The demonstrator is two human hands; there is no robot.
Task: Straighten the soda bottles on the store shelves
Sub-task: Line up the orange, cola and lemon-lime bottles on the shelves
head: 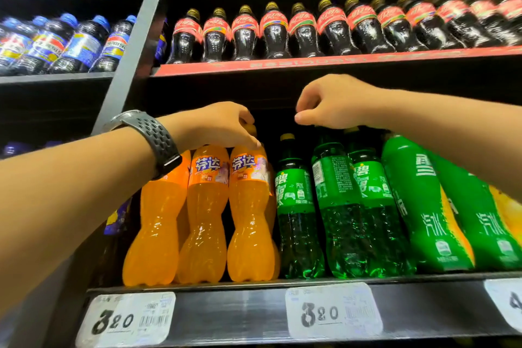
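Observation:
Three orange soda bottles stand at the front of the nearest shelf [254, 291]. My left hand [220, 124] grips the cap of the rightmost orange bottle [250, 206]. Beside it stands a set-back green bottle [296, 206], then two green bottles side by side. My right hand [330, 104] sits curled over the tops of that pair, on the green bottle [339, 206] whose back label faces out; its cap is hidden under my fingers. Further right, two bright green bottles [421, 206] lean to the left.
Above hangs a red-edged shelf [339, 61] with a row of dark cola bottles [274, 34], close over my hands. Blue-labelled cola bottles [79, 42] fill the bay to the left behind a grey upright [132, 45]. White price tags [333, 311] line the shelf edge.

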